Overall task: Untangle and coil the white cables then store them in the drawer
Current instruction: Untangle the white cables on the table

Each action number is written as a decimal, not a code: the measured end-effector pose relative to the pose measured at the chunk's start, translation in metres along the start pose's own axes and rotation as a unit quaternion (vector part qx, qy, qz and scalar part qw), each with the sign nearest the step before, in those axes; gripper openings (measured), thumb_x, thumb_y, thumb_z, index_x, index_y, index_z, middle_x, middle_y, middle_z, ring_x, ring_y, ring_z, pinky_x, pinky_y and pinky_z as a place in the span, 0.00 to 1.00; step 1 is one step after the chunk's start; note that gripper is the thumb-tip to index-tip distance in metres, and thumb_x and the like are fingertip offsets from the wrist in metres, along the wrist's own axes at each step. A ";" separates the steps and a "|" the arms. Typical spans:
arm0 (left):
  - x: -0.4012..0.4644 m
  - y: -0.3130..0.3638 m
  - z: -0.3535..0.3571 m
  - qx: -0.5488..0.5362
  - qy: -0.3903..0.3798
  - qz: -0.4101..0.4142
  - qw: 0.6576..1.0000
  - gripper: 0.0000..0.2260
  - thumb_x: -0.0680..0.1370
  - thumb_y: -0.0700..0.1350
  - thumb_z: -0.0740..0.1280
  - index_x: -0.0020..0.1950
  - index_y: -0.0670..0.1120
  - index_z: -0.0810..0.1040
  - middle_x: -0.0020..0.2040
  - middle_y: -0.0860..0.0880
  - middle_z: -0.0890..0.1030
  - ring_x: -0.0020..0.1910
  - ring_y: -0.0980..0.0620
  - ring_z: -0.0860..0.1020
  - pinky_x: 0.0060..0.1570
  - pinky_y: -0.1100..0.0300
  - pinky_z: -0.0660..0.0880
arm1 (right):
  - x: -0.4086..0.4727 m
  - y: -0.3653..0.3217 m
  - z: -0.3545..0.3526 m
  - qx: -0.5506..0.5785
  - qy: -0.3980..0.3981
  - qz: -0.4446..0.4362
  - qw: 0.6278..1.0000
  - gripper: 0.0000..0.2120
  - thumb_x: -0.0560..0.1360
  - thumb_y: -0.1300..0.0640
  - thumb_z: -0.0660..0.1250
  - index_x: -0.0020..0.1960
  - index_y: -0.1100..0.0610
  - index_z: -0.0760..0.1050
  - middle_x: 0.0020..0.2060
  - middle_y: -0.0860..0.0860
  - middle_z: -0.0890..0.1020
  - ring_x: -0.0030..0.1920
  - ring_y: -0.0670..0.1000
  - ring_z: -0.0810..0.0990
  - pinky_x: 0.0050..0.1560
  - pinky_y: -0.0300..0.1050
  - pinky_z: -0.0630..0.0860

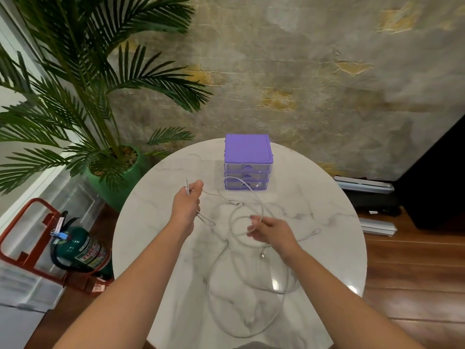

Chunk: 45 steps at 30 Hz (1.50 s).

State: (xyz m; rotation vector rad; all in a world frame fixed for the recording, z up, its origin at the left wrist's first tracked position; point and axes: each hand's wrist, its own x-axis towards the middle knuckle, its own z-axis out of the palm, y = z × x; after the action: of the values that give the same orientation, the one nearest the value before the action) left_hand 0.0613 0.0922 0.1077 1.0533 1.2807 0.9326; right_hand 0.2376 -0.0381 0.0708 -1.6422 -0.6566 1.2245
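Head view: left hand raised above the marble table, thumb and fingers curled round a gathered bunch of the white cables, short ends poking up past the knuckles and a small loop hanging below the palm. Held high, probably, to let the loose run drop free and show where the strands crossed. Right hand lower and nearer the table's middle, blurred; fingers bent round a thin loop of cable, apparently pinching it, though exact contact not clear. Likely drawing that loop out of the knot while the other hand anchored the bundle.

Most of the cable spread across the tabletop between and below the hands in wide, overlapping loops, with plugs lying among them; still tangled, no neat coil formed yet. One strand arched up toward the purple drawer unit at the table's far side, just in front of its lowest drawer. All three drawers closed, so nothing stored.

Left of the table: potted palm in a green pot, fire extinguisher in a red stand on the floor. Well apart from the work, no obstruction seen.
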 end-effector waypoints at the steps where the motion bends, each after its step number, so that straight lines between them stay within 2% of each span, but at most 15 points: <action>1: 0.001 -0.001 -0.001 -0.001 0.002 0.002 1.000 0.10 0.80 0.49 0.64 0.56 0.44 0.76 0.32 0.50 0.64 0.28 0.53 0.61 0.29 0.60 0.61 | 0.000 -0.013 -0.003 0.036 0.023 -0.012 0.999 0.11 0.78 0.61 0.66 0.58 0.65 0.78 0.40 0.56 0.83 0.34 0.50 0.84 0.40 0.40 0.80; 8: -0.002 -0.009 0.001 -0.001 0.019 0.001 1.000 0.10 0.78 0.50 0.69 0.53 0.45 0.78 0.33 0.50 0.66 0.30 0.53 0.61 0.31 0.59 0.61 | -0.005 -0.076 -0.048 -0.036 0.103 -0.127 0.986 0.09 0.79 0.54 0.66 0.55 0.55 0.82 0.31 0.50 0.74 0.27 0.45 0.69 0.28 0.36 0.72; 12: -0.011 -0.019 0.011 -0.006 0.014 -0.013 1.000 0.09 0.75 0.51 0.72 0.50 0.47 0.79 0.32 0.50 0.65 0.29 0.53 0.60 0.30 0.59 0.60 | -0.003 -0.072 -0.086 -0.163 0.093 -0.135 0.973 0.10 0.78 0.54 0.67 0.53 0.55 0.84 0.46 0.46 0.83 0.45 0.40 0.78 0.39 0.25 0.70; 15: -0.018 -0.029 0.021 0.014 -0.010 -0.032 0.999 0.12 0.74 0.52 0.73 0.53 0.47 0.80 0.30 0.51 0.66 0.28 0.53 0.61 0.29 0.59 0.60 | 0.000 -0.060 -0.115 -0.272 0.086 -0.084 0.955 0.08 0.77 0.49 0.67 0.49 0.48 0.85 0.51 0.45 0.84 0.53 0.45 0.80 0.51 0.37 0.75; 18: -0.030 -0.039 0.032 0.050 -0.044 -0.049 0.997 0.15 0.72 0.51 0.75 0.54 0.45 0.82 0.27 0.54 0.67 0.27 0.54 0.62 0.28 0.60 0.61 | 0.000 -0.047 -0.137 -0.448 0.096 -0.011 0.889 0.10 0.76 0.40 0.64 0.50 0.40 0.83 0.50 0.45 0.84 0.52 0.51 0.79 0.54 0.50 0.76; 22: -0.057 -0.052 0.052 0.061 -0.079 -0.070 0.993 0.13 0.71 0.47 0.76 0.51 0.42 0.83 0.32 0.55 0.77 0.33 0.55 0.71 0.37 0.52 0.74 | -0.006 -0.027 -0.150 -0.617 0.094 0.047 0.780 0.14 0.80 0.40 0.55 0.58 0.35 0.78 0.55 0.49 0.78 0.62 0.55 0.68 0.58 0.51 0.60; 23: -0.062 -0.057 0.057 0.054 -0.082 -0.080 0.992 0.12 0.71 0.47 0.76 0.51 0.42 0.83 0.37 0.53 0.81 0.43 0.62 0.64 0.45 0.52 0.76 | -0.006 -0.021 -0.150 -0.631 0.094 0.058 0.768 0.15 0.81 0.41 0.54 0.60 0.35 0.77 0.58 0.50 0.77 0.63 0.56 0.67 0.59 0.52 0.60; 24: -0.066 -0.061 0.062 0.050 -0.081 -0.087 0.992 0.13 0.70 0.47 0.76 0.51 0.42 0.83 0.41 0.52 0.83 0.56 0.50 0.76 0.51 0.53 0.76 | -0.006 -0.015 -0.148 -0.637 0.094 0.063 0.762 0.16 0.81 0.43 0.53 0.63 0.35 0.75 0.60 0.52 0.75 0.64 0.56 0.67 0.60 0.53 0.61; 25: -0.070 -0.064 0.066 0.048 -0.081 -0.091 0.991 0.13 0.71 0.47 0.76 0.51 0.42 0.83 0.41 0.52 0.82 0.57 0.58 0.66 0.53 0.55 0.74 | -0.005 -0.009 -0.142 -0.635 0.095 0.057 0.765 0.16 0.81 0.46 0.53 0.65 0.37 0.73 0.63 0.53 0.73 0.65 0.57 0.66 0.62 0.53 0.61; 26: -0.073 -0.066 0.069 0.047 -0.085 -0.093 0.991 0.13 0.71 0.47 0.76 0.51 0.42 0.83 0.40 0.54 0.81 0.37 0.61 0.67 0.51 0.58 0.72 | -0.004 -0.005 -0.132 -0.619 0.097 0.040 0.778 0.17 0.81 0.49 0.54 0.67 0.40 0.72 0.65 0.53 0.72 0.66 0.58 0.66 0.63 0.53 0.61; 27: -0.075 -0.068 0.072 0.048 -0.089 -0.093 0.990 0.12 0.71 0.47 0.76 0.50 0.42 0.82 0.38 0.55 0.80 0.38 0.56 0.76 0.48 0.61 0.70 | -0.002 -0.002 -0.118 -0.593 0.096 0.013 0.799 0.18 0.80 0.51 0.55 0.69 0.43 0.72 0.66 0.54 0.71 0.67 0.58 0.65 0.65 0.52 0.61; 33: -0.082 -0.070 0.078 0.132 -0.151 -0.057 0.978 0.07 0.70 0.49 0.76 0.44 0.48 0.83 0.26 0.58 0.69 0.26 0.61 0.68 0.32 0.67 0.66 | 0.008 -0.028 -0.024 -0.203 0.032 -0.006 0.979 0.22 0.80 0.54 0.59 0.73 0.59 0.67 0.68 0.56 0.73 0.69 0.56 0.70 0.71 0.47 0.62; 37: -0.079 -0.068 0.069 0.162 -0.201 -0.038 0.965 0.07 0.72 0.52 0.74 0.44 0.50 0.84 0.28 0.57 0.68 0.29 0.56 0.65 0.32 0.65 0.65 | 0.013 -0.040 -0.021 0.069 -0.004 0.049 0.996 0.18 0.79 0.67 0.58 0.68 0.60 0.69 0.41 0.53 0.76 0.39 0.53 0.78 0.47 0.45 0.75; 41: -0.072 -0.059 0.054 0.164 -0.187 -0.004 0.969 0.16 0.80 0.56 0.62 0.49 0.49 0.85 0.31 0.55 0.74 0.28 0.56 0.71 0.29 0.72 0.67 | 0.017 -0.037 -0.043 -0.045 0.080 0.001 0.996 0.15 0.80 0.64 0.54 0.55 0.55 0.78 0.34 0.50 0.70 0.27 0.47 0.66 0.27 0.39 0.69; 45: -0.056 -0.054 0.037 0.122 -0.095 -0.037 0.987 0.18 0.82 0.56 0.57 0.51 0.48 0.83 0.33 0.53 0.76 0.23 0.60 0.69 0.23 0.69 0.62 | 0.021 -0.023 -0.070 -0.298 0.148 -0.029 0.943 0.18 0.75 0.61 0.54 0.49 0.47 0.81 0.52 0.52 0.80 0.42 0.51 0.78 0.45 0.43 0.72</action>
State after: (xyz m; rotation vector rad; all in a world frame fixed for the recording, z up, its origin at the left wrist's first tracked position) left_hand 0.0925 0.0202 0.0709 1.2443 1.2852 0.6134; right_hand 0.3122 -0.0373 0.0863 -2.2301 -0.9335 0.7392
